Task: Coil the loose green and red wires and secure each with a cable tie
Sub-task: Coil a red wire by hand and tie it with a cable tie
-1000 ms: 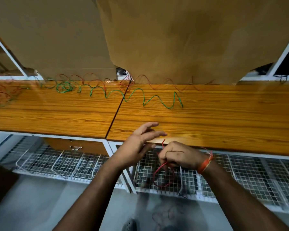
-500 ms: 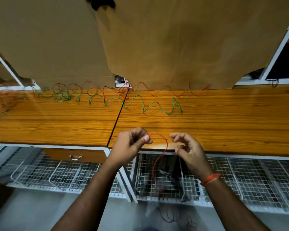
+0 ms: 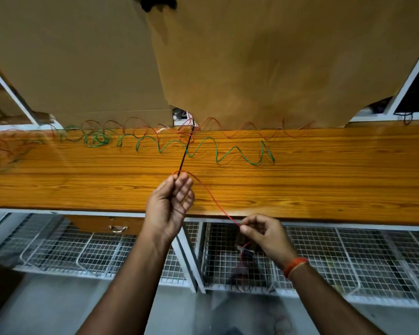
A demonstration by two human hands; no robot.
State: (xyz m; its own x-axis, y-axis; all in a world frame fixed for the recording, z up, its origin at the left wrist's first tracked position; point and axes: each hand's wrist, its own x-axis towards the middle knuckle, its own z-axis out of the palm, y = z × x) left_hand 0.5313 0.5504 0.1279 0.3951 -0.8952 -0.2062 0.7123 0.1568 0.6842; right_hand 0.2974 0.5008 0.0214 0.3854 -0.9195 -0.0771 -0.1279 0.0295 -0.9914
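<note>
Both hands now apart, red wire stretched.

Cardboard sheets back wooden benches over wire baskets.

surface: two orange wood-grain tops, butted at a dark seam
cardboard sheets: brown, upright behind the surface
wire mesh trays: white, under the front edge
drawer handle: metal, below the left top
</note>
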